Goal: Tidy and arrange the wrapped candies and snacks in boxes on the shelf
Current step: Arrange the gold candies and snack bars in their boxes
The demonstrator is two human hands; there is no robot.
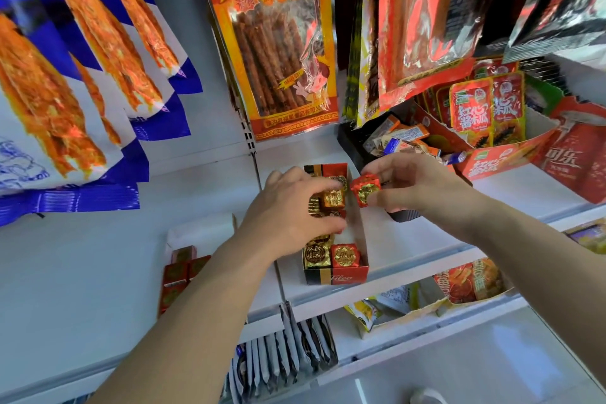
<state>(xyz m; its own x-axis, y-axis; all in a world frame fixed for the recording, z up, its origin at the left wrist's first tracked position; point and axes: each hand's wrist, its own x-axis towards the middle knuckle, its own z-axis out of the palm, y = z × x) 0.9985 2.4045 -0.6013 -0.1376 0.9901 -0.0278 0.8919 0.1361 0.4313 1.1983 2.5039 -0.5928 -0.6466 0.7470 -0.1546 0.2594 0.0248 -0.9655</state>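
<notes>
A narrow red, black and gold candy box sits on the white shelf, with gold and red foil cubes inside. My left hand reaches into the box, its fingers curled around a gold foil candy. My right hand pinches a red foil candy just above the box's right wall. At the box's near end a red candy and a gold candy lie side by side.
A white box with red candies stands to the left. Behind my right hand sit a black tray of small wrapped sweets and a red carton of sachets. Snack bags hang above. Lower shelves hold sachets and more packets.
</notes>
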